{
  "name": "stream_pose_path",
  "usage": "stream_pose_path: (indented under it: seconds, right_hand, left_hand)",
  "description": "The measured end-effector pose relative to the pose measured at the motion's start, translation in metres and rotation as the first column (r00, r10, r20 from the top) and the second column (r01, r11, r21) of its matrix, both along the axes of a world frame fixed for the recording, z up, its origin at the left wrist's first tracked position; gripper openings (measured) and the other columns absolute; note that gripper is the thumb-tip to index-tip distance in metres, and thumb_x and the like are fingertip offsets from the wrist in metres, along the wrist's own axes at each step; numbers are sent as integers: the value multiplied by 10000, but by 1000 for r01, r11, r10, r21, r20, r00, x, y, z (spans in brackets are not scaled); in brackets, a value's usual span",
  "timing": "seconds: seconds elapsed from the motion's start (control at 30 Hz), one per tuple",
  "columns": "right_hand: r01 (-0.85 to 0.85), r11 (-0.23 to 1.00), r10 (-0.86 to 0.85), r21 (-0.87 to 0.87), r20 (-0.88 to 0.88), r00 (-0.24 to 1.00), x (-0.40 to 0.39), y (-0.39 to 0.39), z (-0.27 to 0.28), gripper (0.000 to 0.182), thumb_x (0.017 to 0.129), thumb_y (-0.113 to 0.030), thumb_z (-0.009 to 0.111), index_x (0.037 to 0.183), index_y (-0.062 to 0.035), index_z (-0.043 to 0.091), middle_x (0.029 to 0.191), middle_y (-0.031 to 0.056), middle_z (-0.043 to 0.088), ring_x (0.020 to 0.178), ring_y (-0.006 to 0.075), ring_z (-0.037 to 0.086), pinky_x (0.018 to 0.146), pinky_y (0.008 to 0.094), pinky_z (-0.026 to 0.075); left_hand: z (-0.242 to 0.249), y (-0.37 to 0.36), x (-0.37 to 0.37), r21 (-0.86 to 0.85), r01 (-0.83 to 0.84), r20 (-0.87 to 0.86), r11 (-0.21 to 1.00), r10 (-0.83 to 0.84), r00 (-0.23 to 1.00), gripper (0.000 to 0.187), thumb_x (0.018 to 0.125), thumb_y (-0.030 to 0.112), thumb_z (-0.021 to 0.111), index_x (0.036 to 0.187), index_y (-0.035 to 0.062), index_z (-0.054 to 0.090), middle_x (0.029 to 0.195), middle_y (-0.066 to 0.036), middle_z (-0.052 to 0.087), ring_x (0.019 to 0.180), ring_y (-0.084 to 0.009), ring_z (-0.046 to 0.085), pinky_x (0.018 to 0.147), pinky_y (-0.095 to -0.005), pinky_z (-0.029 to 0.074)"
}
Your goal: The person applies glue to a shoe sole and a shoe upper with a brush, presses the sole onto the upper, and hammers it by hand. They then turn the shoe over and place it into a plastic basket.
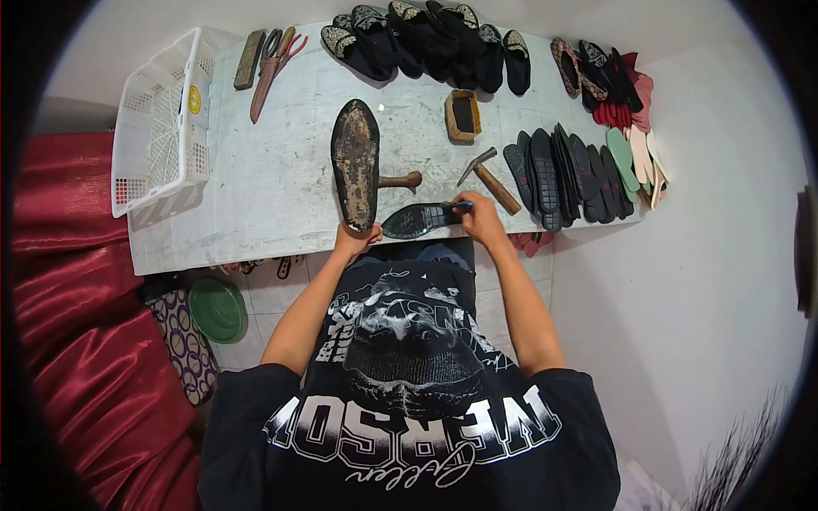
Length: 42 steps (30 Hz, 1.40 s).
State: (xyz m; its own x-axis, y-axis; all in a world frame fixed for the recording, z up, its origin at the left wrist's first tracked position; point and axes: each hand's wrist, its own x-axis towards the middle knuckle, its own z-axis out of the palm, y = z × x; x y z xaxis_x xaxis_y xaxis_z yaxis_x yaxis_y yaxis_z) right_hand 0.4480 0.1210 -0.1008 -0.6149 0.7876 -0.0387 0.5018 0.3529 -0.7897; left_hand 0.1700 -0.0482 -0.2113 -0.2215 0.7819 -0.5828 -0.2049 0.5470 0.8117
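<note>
My left hand is at the heel end of a dark shoe. The shoe stands tilted up with its worn brown underside toward me, and my fingers close around the heel. A black rubber outsole lies at the table's near edge, its toe close to my left hand. My right hand is over the other end of that outsole, closed on a slim blue pen-like tool. The tool's tip is too small to make out.
A hammer, a wooden handle and a small open box lie on the table. Black outsoles stand at right, black shoes at back. At left are a white basket and hand tools.
</note>
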Motion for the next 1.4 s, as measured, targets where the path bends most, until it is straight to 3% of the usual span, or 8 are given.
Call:
stream_pose_path:
  seconds: [0.2, 0.37, 0.63, 0.7, 0.8, 1.03, 1.2, 1.4]
  right_hand:
    - [-66, 988, 43, 142, 160, 986, 9, 2, 8, 228, 741, 89, 640, 957, 24, 675, 955, 219, 693, 889, 434, 671, 804, 439, 527]
    - [-62, 996, 57, -62, -87, 995, -41, -25, 2, 328, 718, 137, 564, 1003, 28, 685, 990, 221, 699, 921, 404, 699, 822, 412, 553]
    - [31, 999, -32, 13, 35, 999, 13, 1, 1, 239, 762, 115, 603, 970, 34, 687, 938, 224, 703, 903, 399, 705, 790, 414, 548]
    - [160, 986, -158, -43, 54, 986, 32, 5, 4, 172, 794, 76, 641, 956, 35, 681, 928, 231, 702, 884, 419, 696, 783, 428, 538]
    - [165, 983, -173, 81, 110, 979, 39, 7, 6, 159, 803, 67, 647, 955, 35, 680, 924, 229, 706, 874, 429, 691, 785, 431, 534]
    - [36, 999, -36, 16, 32, 999, -5, -9, 9, 159, 809, 46, 658, 965, 32, 687, 911, 236, 703, 871, 420, 690, 788, 418, 535]
    - [213, 976, -211, -40, 64, 975, 17, -1, 11, 123, 841, 50, 678, 964, 44, 681, 911, 218, 717, 855, 327, 735, 741, 378, 550]
    - [273, 956, -286, 110, 118, 951, 37, 2, -3, 141, 835, 43, 697, 975, 40, 681, 915, 217, 717, 869, 326, 738, 746, 370, 555]
  left_hand:
    - [6, 0, 1, 0, -74, 116, 997, 73, 991, 173, 878, 68, 754, 895, -102, 729, 807, -138, 757, 723, -180, 747, 599, -282, 577]
    - [1, 0, -2, -18, -43, 114, 999, 45, 992, 153, 877, 41, 756, 908, -106, 724, 842, -148, 760, 721, -183, 748, 584, -282, 584]
    - [13, 2, -2, -4, -29, 91, 1000, 30, 995, 179, 877, 35, 767, 937, -124, 712, 887, -166, 765, 744, -197, 751, 585, -294, 585]
    - [9, 1, -3, -4, 1, 75, 1000, -1, 997, 185, 877, 33, 768, 947, -128, 709, 899, -171, 766, 756, -202, 755, 591, -297, 592]
    - [1, 1, -3, 6, -6, 83, 1000, 5, 997, 187, 871, 22, 768, 955, -132, 703, 910, -176, 765, 760, -216, 762, 603, -303, 606]
    - [1, -1, -2, -7, -49, 104, 999, 50, 993, 179, 864, 22, 762, 948, -125, 706, 908, -165, 770, 749, -207, 764, 608, -299, 610]
    - [8, 0, 1, 0, -42, 60, 999, 42, 997, 131, 844, 3, 752, 907, -107, 721, 877, -145, 770, 744, -202, 762, 627, -298, 609]
    - [13, 0, 2, -6, -65, 66, 998, 65, 996, 129, 837, 13, 758, 895, -99, 731, 854, -126, 766, 730, -190, 752, 631, -290, 602]
